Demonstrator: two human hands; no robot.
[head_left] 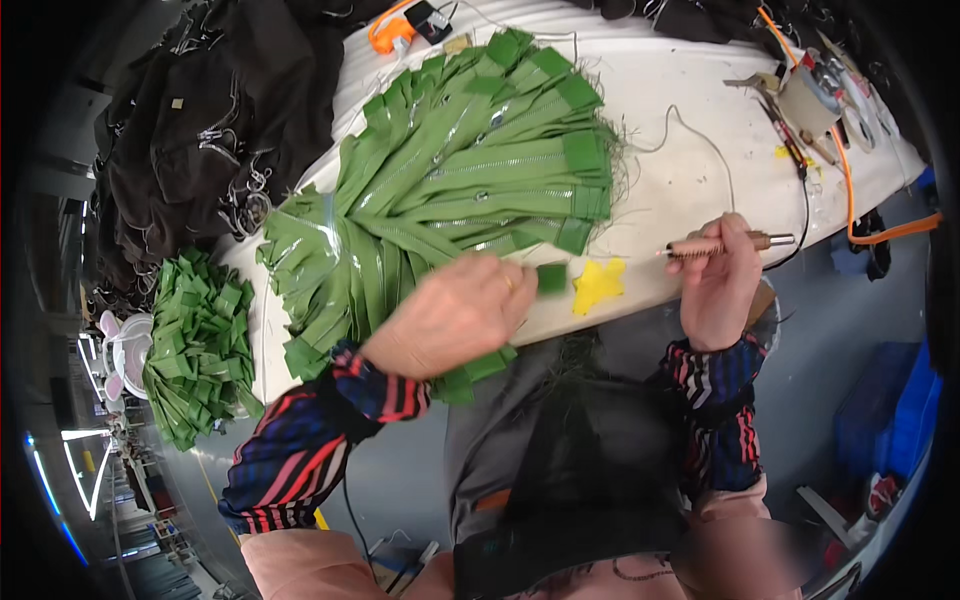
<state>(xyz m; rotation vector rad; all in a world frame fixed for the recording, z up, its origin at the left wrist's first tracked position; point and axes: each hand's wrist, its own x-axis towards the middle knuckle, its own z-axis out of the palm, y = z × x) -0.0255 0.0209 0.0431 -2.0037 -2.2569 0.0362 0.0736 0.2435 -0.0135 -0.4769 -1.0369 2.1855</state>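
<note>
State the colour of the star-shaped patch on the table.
Yellow patch, clearest in the head view.

I'm looking down into a garment workshop, the kind that makes clothing parts in bulk. A white tabletop (680, 120) carries a big fan of green zipper tapes (450, 190), with a second heap of green zipper pieces (200, 350) at nine o'clock. Dark garments (200, 130) with metal fittings pile up at ten o'clock. At one o'clock lie hand tools (800, 100) and an orange cable (860, 215); blue bins (890, 420) sit on the floor at four o'clock.
</note>
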